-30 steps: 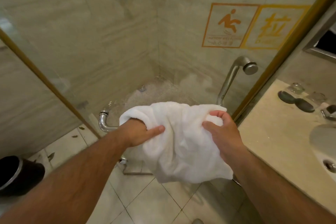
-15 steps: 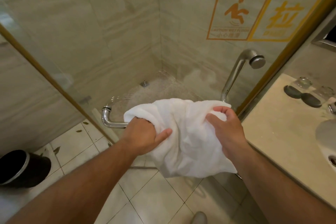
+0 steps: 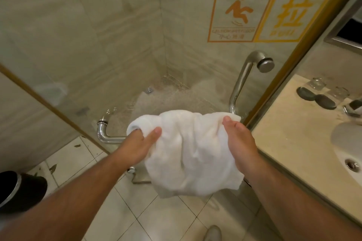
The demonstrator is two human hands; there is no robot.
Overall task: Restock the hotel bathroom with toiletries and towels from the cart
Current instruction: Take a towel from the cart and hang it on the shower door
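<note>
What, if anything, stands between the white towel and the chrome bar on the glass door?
Nothing visible does. The left hand and right hand grip the towel in front of the chrome bar, whose middle the towel hides.

- The towel (image 3: 192, 154) is plain white.
- The shower wall (image 3: 58, 25) is beige with faint horizontal streaks.
- At 1 o'clock, a slip sign (image 3: 241, 14) is outlined and drawn in orange, and the pull sign (image 3: 291, 14) beside it is yellow.
- The door frame (image 3: 293, 70) is brass-gold and the handle (image 3: 241, 82) is shiny silver.
- At 3 o'clock, the bench (image 3: 293, 143) is cream, with two dark grey discs (image 3: 313, 97).
- At 8 o'clock, the bin (image 3: 21, 190) is black with a silver rim.
- The floor (image 3: 156, 219) is off-white tiles in a grid.
</note>
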